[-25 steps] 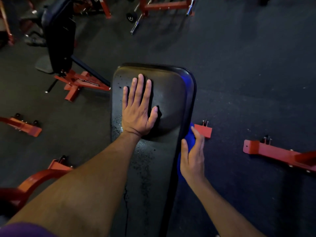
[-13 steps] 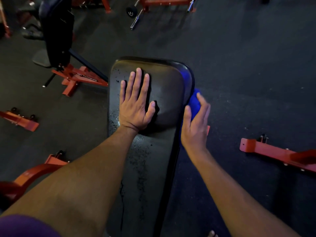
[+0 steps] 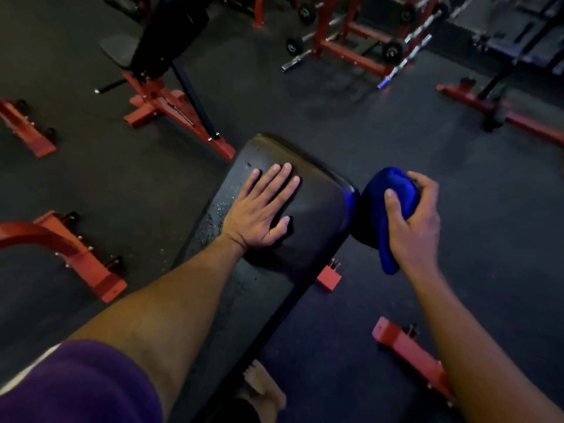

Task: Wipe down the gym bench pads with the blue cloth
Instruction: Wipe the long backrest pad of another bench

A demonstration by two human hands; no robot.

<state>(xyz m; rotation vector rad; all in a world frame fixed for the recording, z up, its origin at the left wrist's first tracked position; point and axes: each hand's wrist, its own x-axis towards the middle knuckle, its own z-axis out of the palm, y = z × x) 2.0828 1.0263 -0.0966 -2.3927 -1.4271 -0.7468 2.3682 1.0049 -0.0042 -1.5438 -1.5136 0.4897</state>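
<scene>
The left hand (image 3: pixel 262 210) lies flat on the black bench pad (image 3: pixel 317 215), near its far end, with the fingers straight and spread and the palm pressed down; its grip is wide and holds nothing. Small drops of liquid (image 3: pixel 218 209) speckle the surface along the left edge, just beside that hand and further back toward the person.

The right hand (image 3: pixel 412 227) is off the surface, just beside its far right corner, over the dark floor (image 3: pixel 396 123). Its grip is closed around the blue cloth (image 3: pixel 387 190), which is bunched into a ball, with the thumb across the front and the fingers curled over the far side. A tail of the cloth hangs down below the hand. The bunched cloth sits right next to the rounded right edge of the pad; whether it touches it I cannot tell.

A red foot (image 3: pixel 329 277) of the frame shows under the right edge of the surface. Another bench (image 3: pixel 164 35) with a red base stands on the floor to the far left, and a red rack (image 3: pixel 345 41) with barbells stands at the back. A purple sleeve (image 3: pixel 76 386) fills the near left corner of the view.
</scene>
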